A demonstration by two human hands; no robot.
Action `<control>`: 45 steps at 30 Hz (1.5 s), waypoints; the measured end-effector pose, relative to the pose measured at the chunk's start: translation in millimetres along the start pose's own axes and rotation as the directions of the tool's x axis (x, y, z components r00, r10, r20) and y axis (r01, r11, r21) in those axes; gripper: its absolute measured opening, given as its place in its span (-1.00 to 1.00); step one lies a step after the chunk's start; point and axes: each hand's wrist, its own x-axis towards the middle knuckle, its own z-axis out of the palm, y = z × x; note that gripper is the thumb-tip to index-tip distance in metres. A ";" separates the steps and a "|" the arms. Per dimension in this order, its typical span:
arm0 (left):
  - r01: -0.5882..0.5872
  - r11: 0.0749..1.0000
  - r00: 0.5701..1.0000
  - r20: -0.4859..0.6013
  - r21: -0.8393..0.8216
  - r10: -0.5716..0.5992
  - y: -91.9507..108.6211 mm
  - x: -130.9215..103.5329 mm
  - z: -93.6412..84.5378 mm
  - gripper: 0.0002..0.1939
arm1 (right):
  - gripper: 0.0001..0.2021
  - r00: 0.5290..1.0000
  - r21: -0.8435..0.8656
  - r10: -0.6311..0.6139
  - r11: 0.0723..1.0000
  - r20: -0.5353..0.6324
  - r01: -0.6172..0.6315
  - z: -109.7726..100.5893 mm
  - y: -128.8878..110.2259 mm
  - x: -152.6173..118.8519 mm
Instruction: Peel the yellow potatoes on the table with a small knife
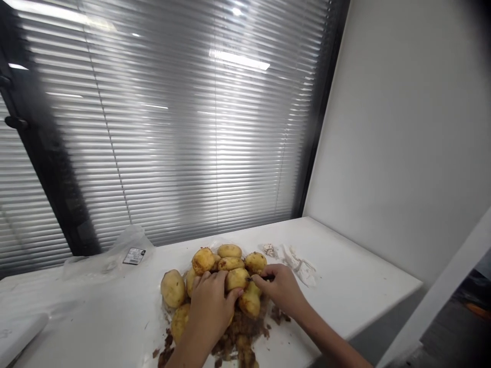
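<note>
My left hand (213, 301) is closed round a peeled yellow potato (237, 279), its fingers over the left side and its thumb at the lower edge. Pinched in my right hand (282, 287) is a small black tool (268, 277), whose tip meets the potato's right side; most of it is hidden by the fingers, so its kind is unclear. Several more potatoes are heaped around my hands, among them a pale one (173, 288) at the left and a browner one (203, 260) behind. Brown peelings (241, 335) lie below.
A clear plastic bag with a printed label (134, 256) lies at the back left of the white table (111, 312). Crumpled white tissues (299, 265) lie right of the heap. A white object (21, 329) sits at the left edge. Window blinds (184, 153) rise behind.
</note>
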 end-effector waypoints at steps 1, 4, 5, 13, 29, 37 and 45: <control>0.000 1.000 1.000 -0.002 -0.005 0.000 0.0 -0.2 0.0 -0.69 | -0.68 1.000 -0.022 -0.001 1.000 -0.004 0.001 0.3 -0.1 0.3; 0.003 1.000 1.000 0.004 -0.009 -0.003 -0.3 -0.7 0.4 -0.69 | -0.67 1.000 0.010 -0.022 1.000 0.014 0.021 0.9 2.3 1.7; 0.005 1.000 1.000 0.003 -0.011 -0.005 -0.3 -0.9 0.6 -0.70 | -0.67 0.999 0.034 -0.028 0.999 0.024 0.027 0.9 4.0 2.2; 0.026 0.999 1.000 0.006 -0.044 -0.026 1.3 -0.9 -1.2 -0.75 | -0.65 0.998 0.057 -0.031 0.998 0.049 0.028 1.4 18.6 2.7; 0.041 0.990 0.999 0.011 -0.136 -0.040 1.0 -5.1 0.4 -0.70 | -0.56 0.958 -0.067 -0.263 0.964 -0.113 0.257 -3.4 13.1 61.9; 0.097 0.978 0.995 0.038 -0.183 -0.092 2.7 -7.5 3.4 -0.67 | -0.51 0.952 0.016 -0.191 0.980 -0.240 0.201 27.3 39.4 80.6; 0.090 0.966 0.994 -0.031 -0.243 -0.100 -2.7 -7.3 12.3 -0.71 | -0.51 0.988 0.174 -0.102 0.977 -0.117 0.122 19.2 41.0 69.3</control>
